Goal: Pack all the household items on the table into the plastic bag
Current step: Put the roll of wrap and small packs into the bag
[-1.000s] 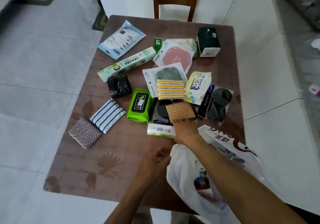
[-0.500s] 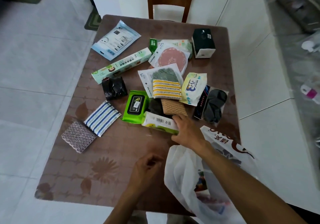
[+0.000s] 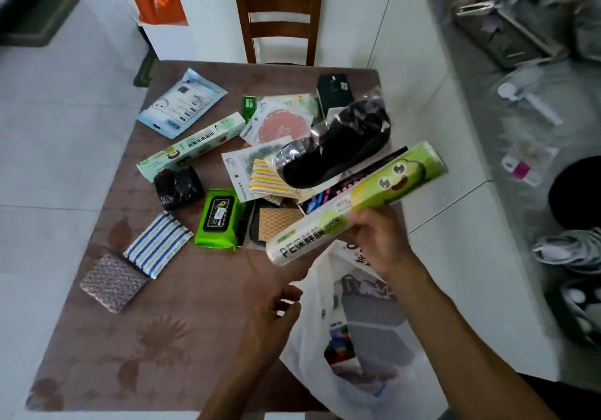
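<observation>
My right hand (image 3: pixel 377 240) grips a green-and-white cling film roll (image 3: pixel 357 198) lifted above the table, over the mouth of the white plastic bag (image 3: pixel 309 338). A clear packet of black items (image 3: pixel 335 146) is raised with it and lies against the roll. The bag hangs open at the table's near right edge with several things inside. At the bag's left rim, my left hand (image 3: pixel 276 309) pinches the plastic. Still on the brown table (image 3: pixel 162 338) are a green wet-wipes pack (image 3: pixel 219 221), a brown waffle sponge (image 3: pixel 279 221), a yellow-striped sponge packet (image 3: pixel 263 175) and a long green box (image 3: pixel 192 146).
Further items lie on the table: a blue packet (image 3: pixel 182 104), black rolled bags (image 3: pixel 179 185), a striped cloth (image 3: pixel 157 244), a glittery scrubber (image 3: pixel 112 281), a pink round packet (image 3: pixel 279 123), a dark box (image 3: pixel 335 91). A wooden chair (image 3: pixel 279 12) stands behind; shoes (image 3: pixel 569 250) sit on the floor right.
My right hand has picked up the cling film roll from the pile and raised it toward the bag; the black-item packet came up with it. My left hand stays at the bag's rim.
</observation>
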Demonstrator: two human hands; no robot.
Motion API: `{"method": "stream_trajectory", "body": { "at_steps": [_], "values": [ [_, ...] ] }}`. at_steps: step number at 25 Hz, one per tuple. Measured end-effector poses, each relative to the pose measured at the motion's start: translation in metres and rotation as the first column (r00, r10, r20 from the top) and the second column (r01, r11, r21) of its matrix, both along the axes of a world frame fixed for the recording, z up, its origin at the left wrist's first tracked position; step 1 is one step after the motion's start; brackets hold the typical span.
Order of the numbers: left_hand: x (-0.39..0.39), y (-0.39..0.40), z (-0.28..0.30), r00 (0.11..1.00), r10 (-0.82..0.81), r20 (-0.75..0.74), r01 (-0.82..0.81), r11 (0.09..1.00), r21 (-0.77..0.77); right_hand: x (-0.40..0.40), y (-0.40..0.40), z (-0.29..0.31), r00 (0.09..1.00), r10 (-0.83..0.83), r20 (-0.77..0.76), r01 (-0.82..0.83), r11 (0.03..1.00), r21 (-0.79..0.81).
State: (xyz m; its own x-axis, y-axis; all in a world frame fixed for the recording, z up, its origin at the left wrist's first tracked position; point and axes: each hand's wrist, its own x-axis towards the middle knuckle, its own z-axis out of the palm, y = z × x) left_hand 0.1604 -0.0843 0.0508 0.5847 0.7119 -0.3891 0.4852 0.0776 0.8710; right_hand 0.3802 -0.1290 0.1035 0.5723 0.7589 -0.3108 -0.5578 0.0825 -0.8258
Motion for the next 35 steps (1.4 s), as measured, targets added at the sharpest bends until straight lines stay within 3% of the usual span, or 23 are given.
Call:
{"method": "stream_trajectory", "body": {
  "at_steps": [5,8,10,12,14,17,19,21,23,24,27,28,29,32,33,35],
  "values": [
    [0.006,-0.011,-0.001,0.999,0.032,-0.009,-0.032,0.999,-0.013,0.001,-0.004,0.005,0.997,0.073,0.005,-0.073,0.997,0.001],
    [0.001,-0.015,-0.001,1.0,0.01,-0.013,-0.01,1.0,0.02,0.001,-0.01,0.01,1.0,0.017,-0.009,-0.017,1.0,-0.008],
    [-0.001,-0.021,-0.003,0.99,-0.104,-0.092,0.117,0.982,0.147,0.005,-0.031,0.015,0.999,-0.034,0.019,0.033,0.998,0.049],
    [0.0,-0.03,-0.011,0.931,-0.228,-0.285,0.306,0.913,0.268,0.006,-0.064,0.019,0.995,-0.049,0.088,0.041,0.995,0.093],
    [0.005,-0.037,-0.02,0.847,-0.301,-0.438,0.419,0.886,0.2,0.003,-0.097,0.02,0.97,0.012,0.243,-0.017,1.0,0.02],
    [0.013,-0.039,-0.029,0.831,-0.351,-0.432,0.43,0.897,0.099,-0.002,-0.13,0.003,0.899,0.153,0.411,-0.048,0.966,-0.254],
    [0.011,-0.031,-0.025,0.89,-0.283,-0.358,0.345,0.931,0.121,-0.004,-0.134,-0.011,0.777,0.319,0.542,-0.017,0.872,-0.49],
    [0.004,-0.019,-0.015,0.945,-0.218,-0.242,0.26,0.953,0.155,-0.006,-0.129,-0.03,0.503,0.585,0.637,0.025,0.726,-0.687],
    [-0.005,-0.008,-0.002,0.971,-0.185,-0.151,0.21,0.962,0.177,-0.012,-0.115,-0.054,0.231,0.782,0.579,0.079,0.578,-0.812],
    [-0.009,-0.003,0.005,0.975,-0.179,-0.132,0.202,0.961,0.191,-0.016,-0.108,-0.065,0.15,0.838,0.525,0.11,0.513,-0.851],
    [-0.018,0.0,0.016,0.973,-0.196,-0.121,0.217,0.955,0.204,-0.028,-0.088,-0.096,0.029,0.95,0.31,0.236,0.295,-0.926],
    [-0.019,-0.001,0.017,0.972,-0.202,-0.121,0.223,0.954,0.199,-0.033,-0.083,-0.1,0.028,0.953,0.303,0.271,0.284,-0.92],
    [-0.02,-0.001,0.017,0.972,-0.2,-0.125,0.222,0.956,0.192,-0.038,-0.079,-0.098,0.027,0.934,0.356,0.28,0.335,-0.9],
    [-0.018,0.0,0.014,0.975,-0.178,-0.13,0.2,0.962,0.186,-0.046,-0.066,-0.069,0.07,0.658,0.75,0.153,0.736,-0.66],
    [-0.017,0.001,0.014,0.977,-0.176,-0.119,0.195,0.964,0.18,-0.041,-0.057,-0.059,0.114,0.538,0.835,0.162,0.819,-0.55],
    [-0.013,0.001,0.014,0.977,-0.187,-0.105,0.202,0.965,0.168,-0.014,-0.033,-0.048,0.241,0.37,0.897,0.279,0.859,-0.429]
  ]
}}
